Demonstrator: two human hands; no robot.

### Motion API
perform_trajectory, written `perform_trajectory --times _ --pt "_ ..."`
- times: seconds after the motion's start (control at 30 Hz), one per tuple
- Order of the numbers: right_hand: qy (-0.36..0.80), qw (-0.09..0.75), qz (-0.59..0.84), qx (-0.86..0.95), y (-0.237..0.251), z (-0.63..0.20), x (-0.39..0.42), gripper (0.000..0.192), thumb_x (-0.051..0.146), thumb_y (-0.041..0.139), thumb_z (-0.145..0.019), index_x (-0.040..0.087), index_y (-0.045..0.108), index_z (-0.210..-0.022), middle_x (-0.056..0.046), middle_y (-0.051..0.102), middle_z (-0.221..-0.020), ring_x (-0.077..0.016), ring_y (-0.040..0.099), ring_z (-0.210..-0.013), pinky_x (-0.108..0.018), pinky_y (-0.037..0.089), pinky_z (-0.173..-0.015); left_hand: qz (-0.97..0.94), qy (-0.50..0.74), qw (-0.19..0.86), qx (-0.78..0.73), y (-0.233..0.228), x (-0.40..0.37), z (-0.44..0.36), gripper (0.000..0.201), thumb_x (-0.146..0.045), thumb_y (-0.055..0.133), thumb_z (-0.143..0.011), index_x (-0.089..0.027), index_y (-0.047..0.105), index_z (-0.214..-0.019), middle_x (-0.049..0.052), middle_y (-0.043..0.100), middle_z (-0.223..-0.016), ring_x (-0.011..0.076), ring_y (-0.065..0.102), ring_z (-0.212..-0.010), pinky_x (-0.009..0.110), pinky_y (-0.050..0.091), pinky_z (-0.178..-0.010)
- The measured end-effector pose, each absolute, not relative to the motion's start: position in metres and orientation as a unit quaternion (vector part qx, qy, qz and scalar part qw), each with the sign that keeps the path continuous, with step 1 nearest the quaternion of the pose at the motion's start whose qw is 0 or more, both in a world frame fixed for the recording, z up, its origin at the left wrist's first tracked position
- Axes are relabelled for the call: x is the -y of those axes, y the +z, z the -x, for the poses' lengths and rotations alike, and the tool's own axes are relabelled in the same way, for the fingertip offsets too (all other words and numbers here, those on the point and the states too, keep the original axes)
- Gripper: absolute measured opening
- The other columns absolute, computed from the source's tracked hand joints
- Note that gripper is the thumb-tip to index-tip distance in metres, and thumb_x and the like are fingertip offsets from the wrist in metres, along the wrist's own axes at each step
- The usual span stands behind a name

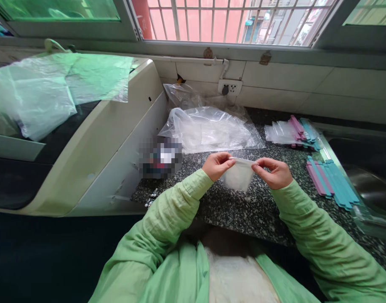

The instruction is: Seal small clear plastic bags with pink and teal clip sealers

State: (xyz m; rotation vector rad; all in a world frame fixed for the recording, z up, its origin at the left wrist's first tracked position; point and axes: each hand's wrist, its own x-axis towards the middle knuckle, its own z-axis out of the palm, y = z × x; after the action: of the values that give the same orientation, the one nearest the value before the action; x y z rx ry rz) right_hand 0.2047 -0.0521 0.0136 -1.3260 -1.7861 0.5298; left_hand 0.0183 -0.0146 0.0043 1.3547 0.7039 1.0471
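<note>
A small translucent plastic bag (240, 179) hangs between my hands above the speckled dark counter (252, 214). My left hand (218, 165) pinches its upper left corner between thumb and fingers. At the upper right corner, my right hand (273, 171) grips it the same way. The bag's top edge is stretched nearly straight, and its body looks flat. Behind it lies a large clear plastic bag (214, 130) with whitish contents I cannot make out. Pink and teal flat strips (333, 183) lie to the right of my right hand.
More strips (302, 130) rest on small clear bags (279, 132) at the back right. A sink (372, 185) borders the right side. On the left stands a large cream machine (117, 122) with plastic sheets (54, 88) over it. A wall socket (230, 87) sits behind.
</note>
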Motion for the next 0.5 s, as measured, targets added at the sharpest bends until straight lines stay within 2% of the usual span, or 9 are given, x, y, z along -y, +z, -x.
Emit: perform_trajectory --times 0.5 --pt "0.195 0.423 0.522 0.715 0.0144 -0.202 0.055 0.02 0.035 0.056 -0.071 0.018 0.06 -0.062 -0.001 0.06 -0.058 -0.0114 0.053 -0.054 -0.023 0.045 -0.054 -0.588 0.433 0.614 -0.3 0.0032 0.0177 -0.02 0.039 -0.048 0.065 -0.057 -0.012 0.05 -0.056 -0.004 0.042 -0.05 0.0047 0.036 -0.05 0.02 0.03 -0.048"
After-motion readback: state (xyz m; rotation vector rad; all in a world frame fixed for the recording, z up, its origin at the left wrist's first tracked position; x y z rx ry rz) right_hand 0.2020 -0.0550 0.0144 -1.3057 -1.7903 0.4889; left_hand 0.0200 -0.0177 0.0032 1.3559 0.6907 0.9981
